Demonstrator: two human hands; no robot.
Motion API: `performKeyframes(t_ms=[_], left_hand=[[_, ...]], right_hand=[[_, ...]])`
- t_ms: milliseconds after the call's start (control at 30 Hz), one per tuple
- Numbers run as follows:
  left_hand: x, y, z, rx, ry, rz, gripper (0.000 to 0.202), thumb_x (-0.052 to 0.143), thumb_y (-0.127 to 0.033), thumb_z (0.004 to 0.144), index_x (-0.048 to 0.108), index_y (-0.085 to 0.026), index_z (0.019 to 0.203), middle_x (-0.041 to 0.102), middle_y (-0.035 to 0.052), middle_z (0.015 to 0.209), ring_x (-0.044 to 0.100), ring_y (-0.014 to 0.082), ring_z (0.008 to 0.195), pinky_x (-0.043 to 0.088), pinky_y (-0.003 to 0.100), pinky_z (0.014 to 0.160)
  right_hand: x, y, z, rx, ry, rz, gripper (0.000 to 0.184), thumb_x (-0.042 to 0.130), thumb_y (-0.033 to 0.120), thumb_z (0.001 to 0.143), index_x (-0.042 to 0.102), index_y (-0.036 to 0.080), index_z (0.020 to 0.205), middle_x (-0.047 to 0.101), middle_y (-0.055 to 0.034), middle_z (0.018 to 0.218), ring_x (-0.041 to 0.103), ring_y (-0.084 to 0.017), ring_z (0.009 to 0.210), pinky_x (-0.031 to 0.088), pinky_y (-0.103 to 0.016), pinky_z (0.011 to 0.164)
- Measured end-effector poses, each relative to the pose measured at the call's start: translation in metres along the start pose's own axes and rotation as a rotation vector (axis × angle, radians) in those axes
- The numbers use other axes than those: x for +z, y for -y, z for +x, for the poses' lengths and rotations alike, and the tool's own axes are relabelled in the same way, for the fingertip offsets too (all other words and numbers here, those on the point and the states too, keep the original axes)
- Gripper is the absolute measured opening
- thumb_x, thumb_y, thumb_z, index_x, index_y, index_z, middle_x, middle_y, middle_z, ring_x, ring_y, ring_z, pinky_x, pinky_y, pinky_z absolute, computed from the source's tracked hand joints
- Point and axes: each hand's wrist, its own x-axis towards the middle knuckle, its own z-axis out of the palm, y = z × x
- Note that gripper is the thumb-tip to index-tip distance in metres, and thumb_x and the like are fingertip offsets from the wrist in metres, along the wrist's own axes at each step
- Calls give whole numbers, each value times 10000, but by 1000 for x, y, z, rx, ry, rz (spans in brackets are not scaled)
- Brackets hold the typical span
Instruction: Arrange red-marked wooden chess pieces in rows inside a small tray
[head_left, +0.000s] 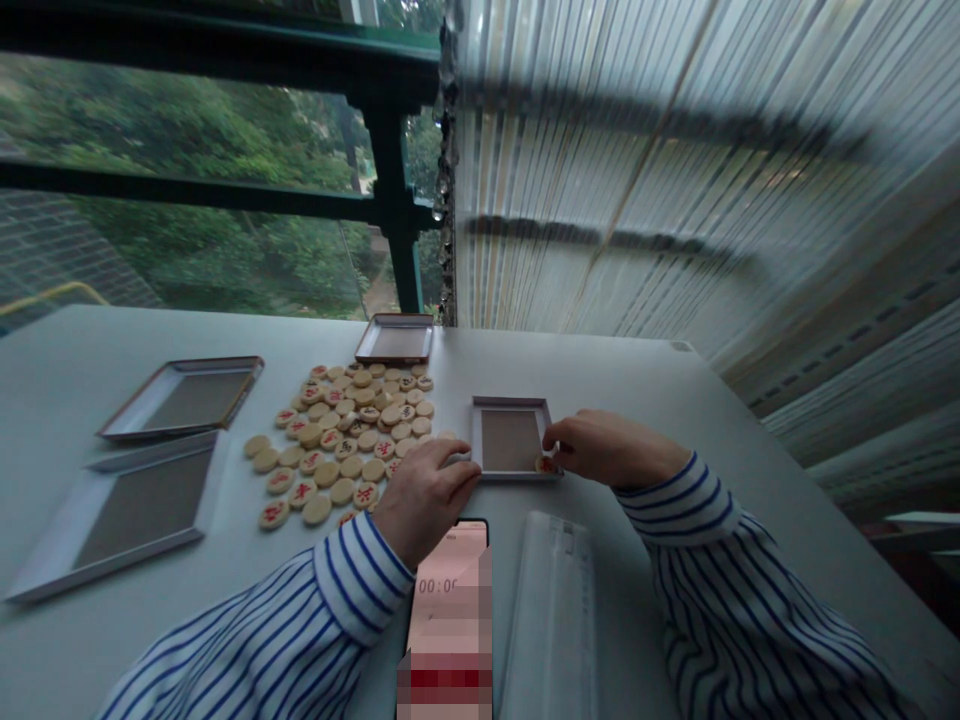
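A shallow white box (pixel 510 477) with a grey-brown bottom sits on the table in front of me. My left hand (pixel 429 492) is at its left wall, with curled fingers and thumb against the edge. At the opposite wall, my right hand (pixel 600 447) has its fingers pinched together over the near right corner. A round wooden xiangqi piece (pixel 544 465) with a red character lies flat in that corner, at the right fingertips. Left of the box spreads a loose pile of xiangqi pieces (pixel 341 491), some face up in red or black, others blank side up; my left hand hides part of it.
A smaller box tray (pixel 394 358) stands behind the pile. Two larger trays, one brown-rimmed (pixel 259 372) and one white (pixel 150 556), lie at the left. A phone (pixel 450 610) showing a timer and a clear plastic case (pixel 551 610) lie close to me. Window and striped curtain border the table.
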Motion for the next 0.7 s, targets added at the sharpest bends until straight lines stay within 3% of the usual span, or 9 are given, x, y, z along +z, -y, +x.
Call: performKeyframes(t_ms=[700], left_hand=[[1,1,-1,3,6,-2,169,497,-229,826,657,-174,839,600,98,957,555,198,901,467,371,794]], right_hand=[[1,-1,2,-30,35,72,256,465,267,748,685,300,874,688,-13,810,617,-162,749,391,-238,630]])
